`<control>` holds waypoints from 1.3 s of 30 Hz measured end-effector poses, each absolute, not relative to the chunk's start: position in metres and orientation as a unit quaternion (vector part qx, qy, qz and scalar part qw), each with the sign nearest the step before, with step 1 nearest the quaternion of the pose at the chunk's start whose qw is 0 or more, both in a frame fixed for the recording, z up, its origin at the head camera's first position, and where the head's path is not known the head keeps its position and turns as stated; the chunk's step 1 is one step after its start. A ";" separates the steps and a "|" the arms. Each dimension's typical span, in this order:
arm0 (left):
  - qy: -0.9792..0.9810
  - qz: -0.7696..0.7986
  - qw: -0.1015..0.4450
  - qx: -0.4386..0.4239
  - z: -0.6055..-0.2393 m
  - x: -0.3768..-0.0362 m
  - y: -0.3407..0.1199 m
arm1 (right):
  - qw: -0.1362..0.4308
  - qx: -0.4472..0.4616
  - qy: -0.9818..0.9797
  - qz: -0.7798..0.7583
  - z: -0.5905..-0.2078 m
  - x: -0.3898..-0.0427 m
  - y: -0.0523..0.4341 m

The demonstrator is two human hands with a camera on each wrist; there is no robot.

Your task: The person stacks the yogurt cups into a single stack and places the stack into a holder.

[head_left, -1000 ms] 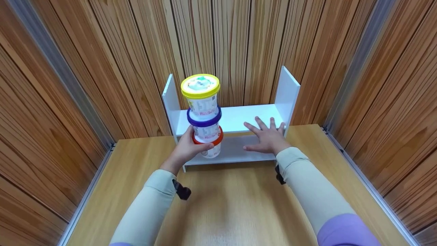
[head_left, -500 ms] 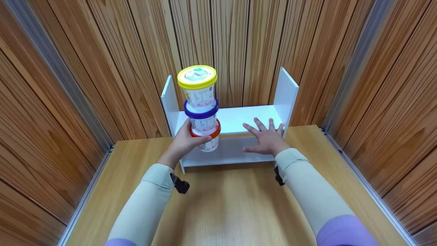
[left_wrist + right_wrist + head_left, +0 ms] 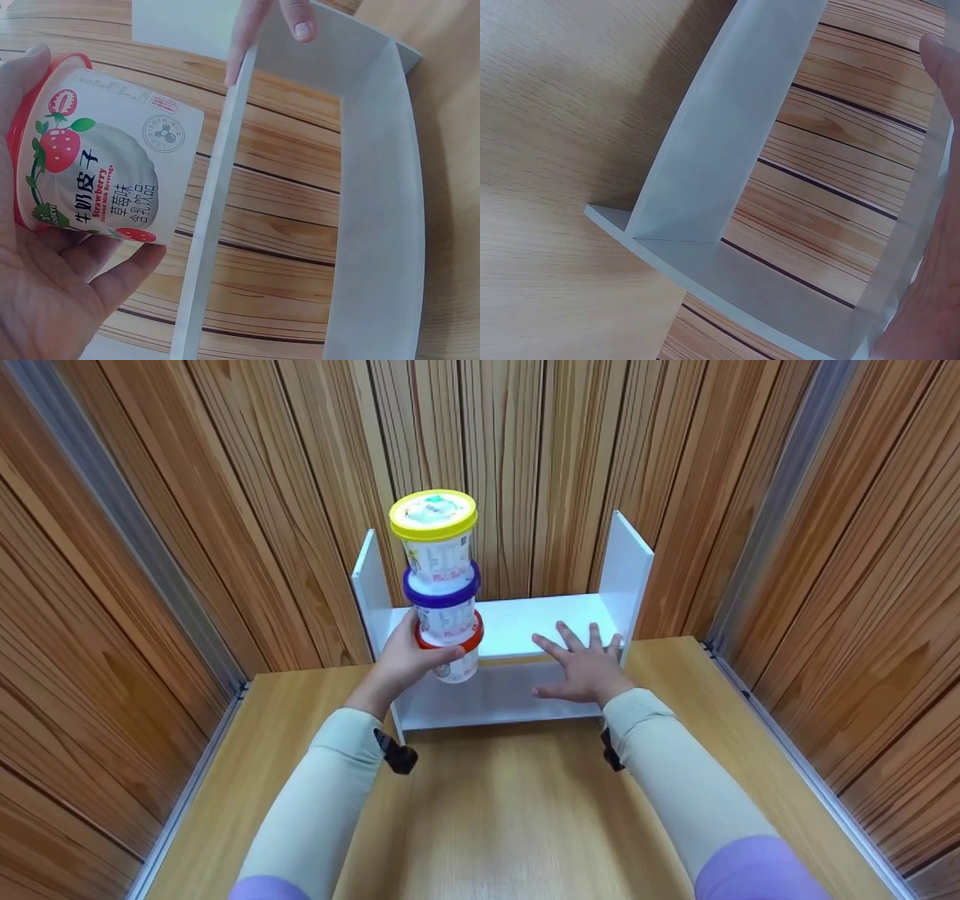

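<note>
Three yogurt-style tubs stacked upright: a red-lidded strawberry tub (image 3: 456, 654) at the bottom, a purple-lidded tub (image 3: 444, 604) in the middle and a yellow-lidded tub (image 3: 436, 534) on top. The stack leans slightly, I think, and is held up in front of the white shelf (image 3: 517, 626), left end.

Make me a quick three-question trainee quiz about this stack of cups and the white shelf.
1. True or false: the left hand grips the bottom, red-lidded strawberry cup of the stack.
2. Which lid is topmost? A red, B purple, C yellow.
3. Fill in: the right hand rests flat, fingers spread, on the white ____.

Key: 1 true. 2 C, the yellow-lidded cup sits above the purple-lidded cup. 3 shelf.
</note>
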State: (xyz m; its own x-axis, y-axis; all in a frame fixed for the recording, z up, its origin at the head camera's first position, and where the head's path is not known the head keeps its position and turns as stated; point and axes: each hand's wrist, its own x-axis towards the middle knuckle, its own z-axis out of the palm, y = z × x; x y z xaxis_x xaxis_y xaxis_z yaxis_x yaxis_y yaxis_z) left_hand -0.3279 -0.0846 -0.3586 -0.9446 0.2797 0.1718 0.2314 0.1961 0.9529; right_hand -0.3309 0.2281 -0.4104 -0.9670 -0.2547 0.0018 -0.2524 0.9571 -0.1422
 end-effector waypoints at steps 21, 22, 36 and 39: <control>0.795 0.594 0.005 0.124 -0.355 -0.338 -0.078 | -0.013 -0.143 0.988 -0.064 -0.418 -0.326 0.231; 0.794 0.595 0.004 0.123 -0.355 -0.339 -0.078 | -0.013 -0.142 0.988 -0.065 -0.418 -0.326 0.231; 0.799 0.593 0.006 0.097 -0.357 -0.345 -0.079 | -0.013 -0.144 0.988 -0.061 -0.417 -0.327 0.230; 0.799 0.595 0.007 0.092 -0.359 -0.347 -0.079 | -0.013 -0.140 0.988 -0.061 -0.417 -0.327 0.230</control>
State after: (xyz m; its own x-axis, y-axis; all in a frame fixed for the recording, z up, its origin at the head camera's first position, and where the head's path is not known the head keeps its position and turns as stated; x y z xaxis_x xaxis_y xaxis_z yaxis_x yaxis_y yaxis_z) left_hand -0.3474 -0.0791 -0.3590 -0.9829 0.1551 0.0991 0.1395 0.2760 0.9510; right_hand -0.3273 0.2295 -0.4166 -0.9603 -0.2755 0.0433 -0.2787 0.9532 -0.1169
